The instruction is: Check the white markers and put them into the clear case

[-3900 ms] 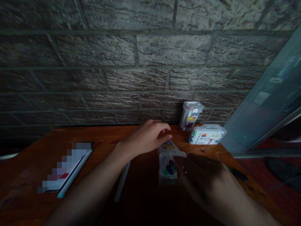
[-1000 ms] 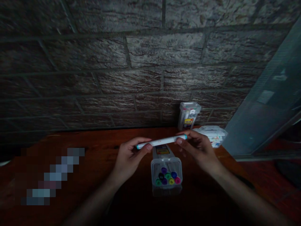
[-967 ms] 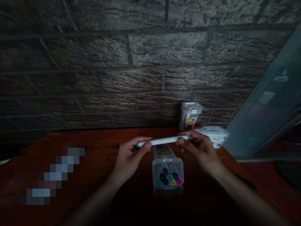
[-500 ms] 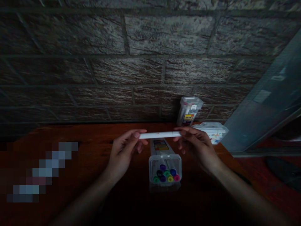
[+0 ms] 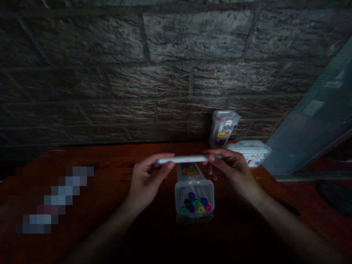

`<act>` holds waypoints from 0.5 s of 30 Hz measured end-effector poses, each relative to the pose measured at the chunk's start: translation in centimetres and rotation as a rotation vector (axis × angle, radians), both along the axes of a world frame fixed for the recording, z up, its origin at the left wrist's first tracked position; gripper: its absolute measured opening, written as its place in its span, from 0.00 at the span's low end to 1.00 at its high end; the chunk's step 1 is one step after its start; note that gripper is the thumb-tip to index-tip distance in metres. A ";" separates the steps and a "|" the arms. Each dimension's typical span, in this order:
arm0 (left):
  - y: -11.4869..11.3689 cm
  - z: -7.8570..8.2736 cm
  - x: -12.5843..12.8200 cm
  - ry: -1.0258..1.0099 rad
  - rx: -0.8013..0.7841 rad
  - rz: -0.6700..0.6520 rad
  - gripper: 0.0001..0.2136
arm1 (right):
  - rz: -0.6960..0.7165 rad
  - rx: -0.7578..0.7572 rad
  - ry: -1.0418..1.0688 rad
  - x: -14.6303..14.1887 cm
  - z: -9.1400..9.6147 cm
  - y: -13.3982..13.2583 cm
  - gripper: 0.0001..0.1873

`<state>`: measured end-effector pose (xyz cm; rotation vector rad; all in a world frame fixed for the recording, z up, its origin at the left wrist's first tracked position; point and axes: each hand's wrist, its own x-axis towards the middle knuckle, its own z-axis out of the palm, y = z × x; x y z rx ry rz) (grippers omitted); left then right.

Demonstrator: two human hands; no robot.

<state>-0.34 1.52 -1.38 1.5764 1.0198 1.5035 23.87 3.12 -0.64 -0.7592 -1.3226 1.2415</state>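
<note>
A white marker with turquoise ends is held level between my two hands. My left hand pinches its left part between thumb and fingers, the turquoise tip showing beyond them. At the other end, my right hand grips the marker between thumb and forefinger. Below it lies an open clear plastic marker case on its side, its mouth facing me. Inside are several markers with green, purple, black, blue, yellow and pink ends.
A second clear marker case stands upright against the stone-block wall. Beside it is a low clear plastic box with a colourful print. The wooden table ends at the right. A blurred, pixelated patch covers the left side.
My left thumb and fingers have shifted on the marker, and its turquoise left end now shows. A turquoise bit also appears at my right fingers. The view has moved slightly.
</note>
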 end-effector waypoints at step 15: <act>0.1 -0.4 0.0 -0.007 -0.048 0.012 0.08 | -0.024 0.030 -0.079 0.3 -0.1 -0.2 0.11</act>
